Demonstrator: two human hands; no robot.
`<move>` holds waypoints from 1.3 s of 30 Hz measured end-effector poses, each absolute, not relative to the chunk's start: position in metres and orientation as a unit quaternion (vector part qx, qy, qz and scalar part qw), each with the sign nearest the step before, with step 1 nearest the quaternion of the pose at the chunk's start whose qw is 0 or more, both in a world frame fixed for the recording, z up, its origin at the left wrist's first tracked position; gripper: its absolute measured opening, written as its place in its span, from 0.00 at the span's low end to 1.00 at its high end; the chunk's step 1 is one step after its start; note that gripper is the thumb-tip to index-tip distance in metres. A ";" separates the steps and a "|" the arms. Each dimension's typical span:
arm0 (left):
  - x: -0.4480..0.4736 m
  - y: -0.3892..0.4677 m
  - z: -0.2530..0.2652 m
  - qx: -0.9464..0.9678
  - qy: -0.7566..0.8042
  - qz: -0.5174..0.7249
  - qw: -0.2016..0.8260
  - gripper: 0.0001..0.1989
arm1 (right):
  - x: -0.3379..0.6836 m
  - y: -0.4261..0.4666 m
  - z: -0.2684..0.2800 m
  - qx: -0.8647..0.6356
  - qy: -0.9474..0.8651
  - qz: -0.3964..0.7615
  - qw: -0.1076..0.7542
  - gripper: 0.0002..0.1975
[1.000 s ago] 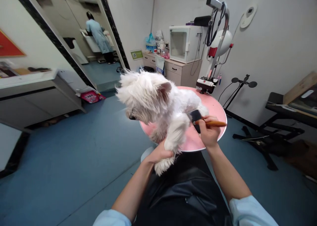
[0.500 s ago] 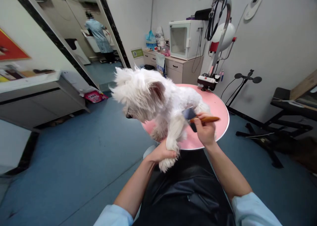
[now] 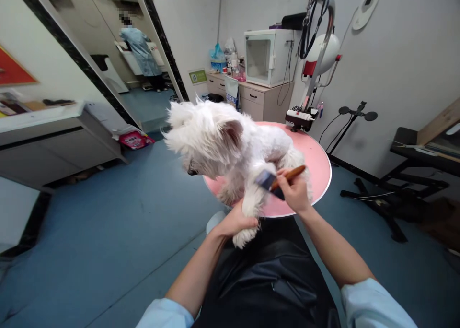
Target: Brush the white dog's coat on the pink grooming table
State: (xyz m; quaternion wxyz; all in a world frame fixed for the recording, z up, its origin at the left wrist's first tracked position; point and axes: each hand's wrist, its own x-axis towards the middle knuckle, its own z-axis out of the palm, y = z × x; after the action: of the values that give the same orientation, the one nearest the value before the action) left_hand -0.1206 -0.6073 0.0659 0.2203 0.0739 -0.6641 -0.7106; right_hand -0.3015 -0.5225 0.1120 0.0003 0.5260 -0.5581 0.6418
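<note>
We hold a white dog's [image 3: 215, 131] front leg [image 3: 254, 202] and work a brush [image 3: 265, 180] beside it.
The dog is on the round pink table [image 3: 319, 158], its held paw past the edge. Our left hand [image 3: 235, 221] is curled firmly around the lower leg, probably to steady it; our right hand [image 3: 297, 192] is closed on the brush's wooden handle, likely for control, the blurred head at the leg's fur. A black holder [image 3: 295, 123] carries a white tube [image 3: 301, 115]; behind, we cannot tell what the white cabinet [image 3: 258, 57] or blue bag [image 3: 217, 54] contains.
</note>
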 end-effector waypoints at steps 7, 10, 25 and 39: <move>-0.123 -0.604 0.054 0.176 -0.704 -0.626 0.286 0.48 | -0.304 -0.521 0.108 0.546 -0.559 0.621 -0.067 0.09; -0.123 -0.606 0.044 0.289 -0.682 -0.609 0.283 0.39 | -0.304 -0.518 0.105 0.462 -0.558 0.688 0.049 0.10; -0.123 -0.608 0.040 0.296 -0.749 -0.519 0.287 0.14 | -0.294 -0.506 0.086 0.487 -0.559 0.669 0.055 0.06; -0.130 -0.605 0.036 0.311 -0.731 -0.544 0.271 0.19 | -0.301 -0.514 0.085 0.509 -0.575 0.637 -0.065 0.08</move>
State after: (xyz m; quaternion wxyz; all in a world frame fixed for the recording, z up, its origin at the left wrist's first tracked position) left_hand -0.1301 -0.6046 0.0364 0.2706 0.3115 -0.7308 -0.5438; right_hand -0.3007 -0.5139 0.0848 -0.0649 0.5092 -0.5750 0.6371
